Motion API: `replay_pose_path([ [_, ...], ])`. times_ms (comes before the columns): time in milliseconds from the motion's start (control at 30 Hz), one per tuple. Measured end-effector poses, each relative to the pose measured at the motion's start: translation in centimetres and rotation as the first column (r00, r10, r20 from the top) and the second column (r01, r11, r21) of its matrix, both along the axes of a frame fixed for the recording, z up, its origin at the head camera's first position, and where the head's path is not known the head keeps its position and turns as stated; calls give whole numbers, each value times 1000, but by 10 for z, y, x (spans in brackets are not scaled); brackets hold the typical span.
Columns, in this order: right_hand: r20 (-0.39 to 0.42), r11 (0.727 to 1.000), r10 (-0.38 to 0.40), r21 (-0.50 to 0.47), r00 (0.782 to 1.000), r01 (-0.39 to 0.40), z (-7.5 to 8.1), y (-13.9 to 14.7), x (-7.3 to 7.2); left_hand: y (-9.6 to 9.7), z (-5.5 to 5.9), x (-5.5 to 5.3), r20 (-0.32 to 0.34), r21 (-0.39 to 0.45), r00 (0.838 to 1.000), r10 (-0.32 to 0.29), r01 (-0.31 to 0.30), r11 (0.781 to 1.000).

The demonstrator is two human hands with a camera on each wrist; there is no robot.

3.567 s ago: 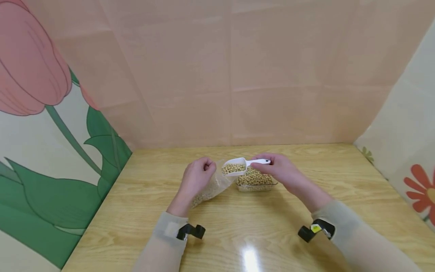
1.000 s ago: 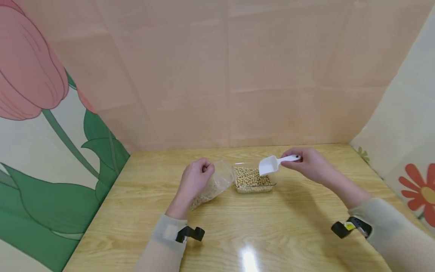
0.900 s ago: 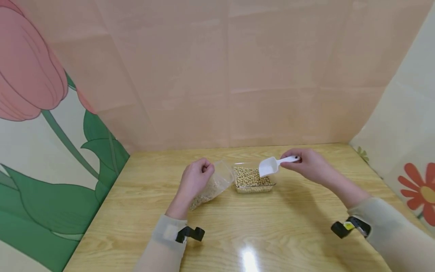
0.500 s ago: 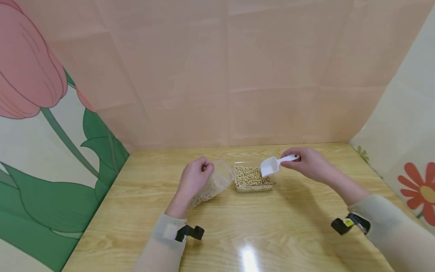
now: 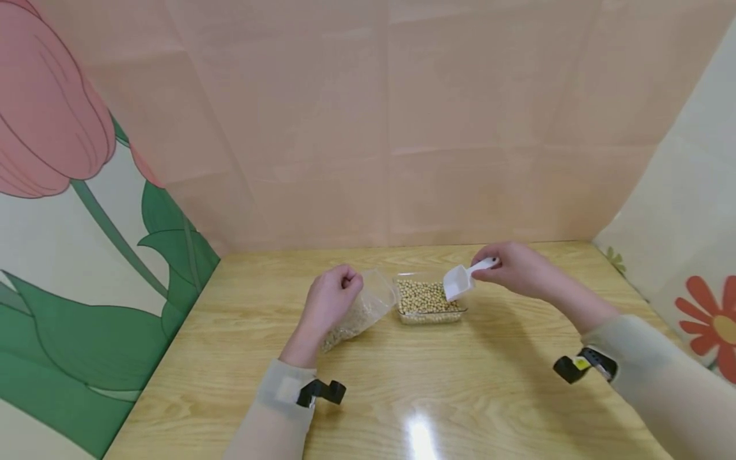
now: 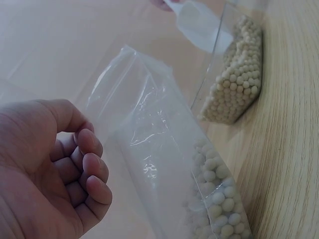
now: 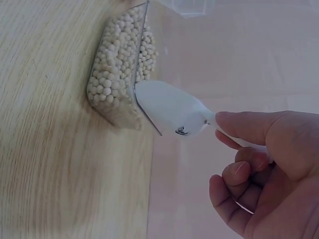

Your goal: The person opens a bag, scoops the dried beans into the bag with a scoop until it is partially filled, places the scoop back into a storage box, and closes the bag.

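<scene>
My left hand [image 5: 332,295] pinches the rim of a clear plastic bag [image 5: 370,305] between thumb and forefinger. Soybeans [image 6: 227,209] lie in the bag's lower part in the left wrist view. With thumb and fingers my right hand [image 5: 514,269] grips the handle of a white scoop [image 5: 457,282]. The scoop slants down, its tip at the soybeans in the right end of a clear rectangular container [image 5: 432,319]. No beans show in the scoop's bowl. In the right wrist view, the underside of the scoop [image 7: 169,105] crosses the container's rim.
Bag and container stand close together on a wood-grain table [image 5: 437,396]. A pink backdrop [image 5: 385,140] rises behind the table's far edge. Flower-patterned panels flank it, with a tulip [image 5: 52,102] at left and a red flower [image 5: 719,319] at right.
Earlier the scoop, full of soybeans, was at the bag's mouth. It has moved right to the container and appears empty; lately its handle has tilted up more steeply. The left hand stays put.
</scene>
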State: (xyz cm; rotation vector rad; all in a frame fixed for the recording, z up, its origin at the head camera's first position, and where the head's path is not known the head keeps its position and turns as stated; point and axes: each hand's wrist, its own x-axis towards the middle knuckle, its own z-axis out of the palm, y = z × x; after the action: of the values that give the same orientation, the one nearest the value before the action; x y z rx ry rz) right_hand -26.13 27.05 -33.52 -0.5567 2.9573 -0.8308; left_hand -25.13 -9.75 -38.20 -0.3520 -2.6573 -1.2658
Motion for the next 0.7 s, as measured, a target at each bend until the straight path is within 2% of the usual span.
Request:
replay_pose_path([
  [267,-8,1000,-3,15,1000,3,-13,-6,-8,0,0,0,-2,2,1000,-1,1,1000],
  [533,47,1000,-8,-2,999,8,-27,-11,-11,1,0,-1,-11,4,1000,-13,13,1000],
  [700,60,997,4,-75,998,1,-44,-8,-13,0,0,0,-12,8,1000,-20,21,1000],
])
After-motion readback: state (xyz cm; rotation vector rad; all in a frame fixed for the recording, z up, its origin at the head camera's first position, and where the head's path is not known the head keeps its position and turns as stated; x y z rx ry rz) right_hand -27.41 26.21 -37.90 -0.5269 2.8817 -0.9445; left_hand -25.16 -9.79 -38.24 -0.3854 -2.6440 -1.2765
